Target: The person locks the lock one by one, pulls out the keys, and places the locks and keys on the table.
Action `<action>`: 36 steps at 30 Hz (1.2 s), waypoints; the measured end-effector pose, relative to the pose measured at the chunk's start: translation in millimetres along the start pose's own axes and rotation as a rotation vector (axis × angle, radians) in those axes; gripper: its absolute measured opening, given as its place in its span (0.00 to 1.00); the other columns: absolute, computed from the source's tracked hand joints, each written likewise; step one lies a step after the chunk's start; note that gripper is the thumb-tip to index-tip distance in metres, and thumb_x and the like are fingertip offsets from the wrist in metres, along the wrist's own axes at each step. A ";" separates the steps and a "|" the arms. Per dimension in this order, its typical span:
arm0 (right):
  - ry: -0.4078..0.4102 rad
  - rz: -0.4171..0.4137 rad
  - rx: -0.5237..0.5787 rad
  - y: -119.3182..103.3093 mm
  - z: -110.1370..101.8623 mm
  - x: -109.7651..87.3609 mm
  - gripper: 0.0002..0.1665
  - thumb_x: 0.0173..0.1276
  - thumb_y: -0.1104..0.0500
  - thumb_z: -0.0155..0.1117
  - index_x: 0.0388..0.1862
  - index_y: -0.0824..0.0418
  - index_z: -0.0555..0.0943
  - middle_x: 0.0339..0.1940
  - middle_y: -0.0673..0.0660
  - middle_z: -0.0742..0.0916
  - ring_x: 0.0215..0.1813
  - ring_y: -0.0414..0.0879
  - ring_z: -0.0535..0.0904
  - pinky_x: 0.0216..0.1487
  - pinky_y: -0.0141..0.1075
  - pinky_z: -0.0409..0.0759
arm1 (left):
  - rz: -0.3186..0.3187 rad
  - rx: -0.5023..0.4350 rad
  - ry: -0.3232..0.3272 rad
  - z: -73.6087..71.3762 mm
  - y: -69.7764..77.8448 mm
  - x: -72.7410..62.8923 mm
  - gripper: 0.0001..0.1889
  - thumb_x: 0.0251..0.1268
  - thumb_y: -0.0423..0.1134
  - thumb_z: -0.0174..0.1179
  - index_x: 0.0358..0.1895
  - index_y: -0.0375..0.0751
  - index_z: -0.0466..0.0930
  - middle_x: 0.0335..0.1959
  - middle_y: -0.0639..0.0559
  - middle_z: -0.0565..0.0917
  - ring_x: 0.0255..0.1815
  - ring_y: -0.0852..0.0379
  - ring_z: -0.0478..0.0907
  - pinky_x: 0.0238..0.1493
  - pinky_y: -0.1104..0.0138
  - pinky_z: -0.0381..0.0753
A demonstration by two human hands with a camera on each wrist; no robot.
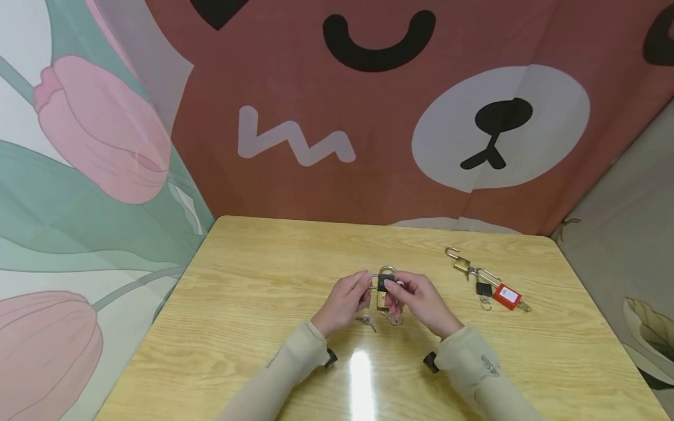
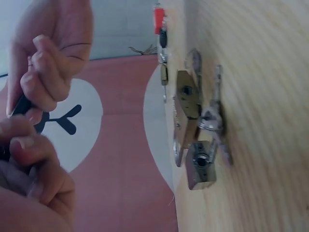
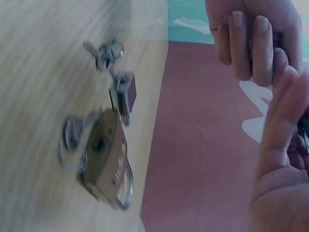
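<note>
- Black padlock (image 1: pixel 385 283) is up over the middle of the desk (image 1: pixel 263 263), well in from the edges.
- My right hand (image 1: pixel 426 301) pinches its body, my left hand (image 1: pixel 341 301) the shackle (image 1: pixel 374 275).
- Guess I'm working that shackle; next move probably needs a steady grip.

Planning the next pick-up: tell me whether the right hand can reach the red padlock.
Likely yes, though the right hand holds a black padlock and would need freeing; nothing visible blocks its way to the red padlock.
</note>
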State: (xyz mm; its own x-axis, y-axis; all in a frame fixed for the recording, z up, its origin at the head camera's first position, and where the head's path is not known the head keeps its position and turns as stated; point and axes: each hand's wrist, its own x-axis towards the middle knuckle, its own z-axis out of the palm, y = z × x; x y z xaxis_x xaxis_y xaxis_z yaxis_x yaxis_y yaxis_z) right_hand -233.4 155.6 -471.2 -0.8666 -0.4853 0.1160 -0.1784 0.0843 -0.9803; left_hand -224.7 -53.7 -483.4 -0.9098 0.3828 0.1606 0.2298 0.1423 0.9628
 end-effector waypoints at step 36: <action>0.004 -0.059 0.040 -0.1 7.8 3.5 0.14 0.82 0.59 0.57 0.38 0.69 0.81 0.23 0.64 0.85 0.18 0.55 0.81 0.18 0.54 0.82 | -0.011 0.177 0.062 10.1 3.7 2.4 0.25 0.88 0.51 0.37 0.31 0.40 0.70 0.19 0.57 0.68 0.20 0.63 0.63 0.23 0.71 0.66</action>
State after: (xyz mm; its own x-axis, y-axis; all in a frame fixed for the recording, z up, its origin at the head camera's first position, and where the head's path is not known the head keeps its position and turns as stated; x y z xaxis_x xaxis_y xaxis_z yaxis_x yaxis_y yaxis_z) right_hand -232.8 147.2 -471.9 -0.8569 -0.4852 0.1742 -0.2106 0.0210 -0.9773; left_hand -222.5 -43.0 -481.7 -0.9309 0.3239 0.1691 0.2724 0.3069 0.9119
